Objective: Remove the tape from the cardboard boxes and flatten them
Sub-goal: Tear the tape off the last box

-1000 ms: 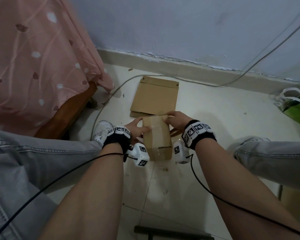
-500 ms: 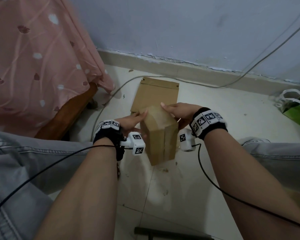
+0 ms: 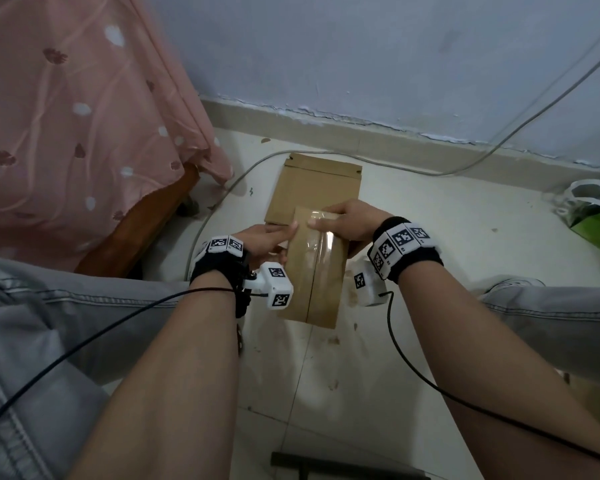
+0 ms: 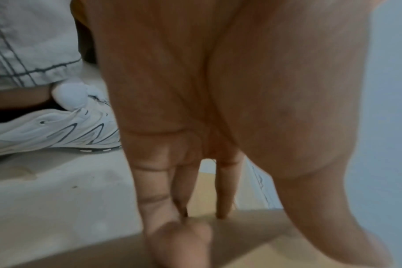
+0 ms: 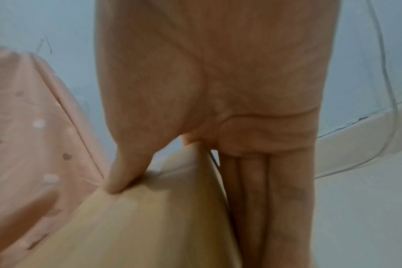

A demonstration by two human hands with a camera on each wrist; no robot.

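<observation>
Both hands hold a small brown cardboard box [image 3: 312, 271] above the tiled floor between my knees. Its long face is turned up, with a strip of clear tape [image 3: 323, 247] along the middle seam. My left hand [image 3: 284, 233] grips the far left edge; its fingers [image 4: 154, 190] reach down onto the cardboard [image 4: 252, 226]. My right hand [image 3: 326, 220] grips the far right corner, thumb [image 5: 117, 181] on the top face [image 5: 138, 226], fingers [image 5: 264, 199] down the side. A flattened cardboard box [image 3: 319, 185] lies on the floor just beyond.
A pink spotted cloth [image 3: 84, 133] drapes over wooden furniture at the left. A grey cable [image 3: 222, 192] runs across the floor to the wall. A green bag [image 3: 596, 220] sits at the right. A dark bar [image 3: 343, 469] lies near me. My white shoe [image 4: 57, 130] is under my left knee.
The box has been lifted and rolled over in both hands, from standing edge-up to lying with its taped seam facing up. My hands shifted to its far end.
</observation>
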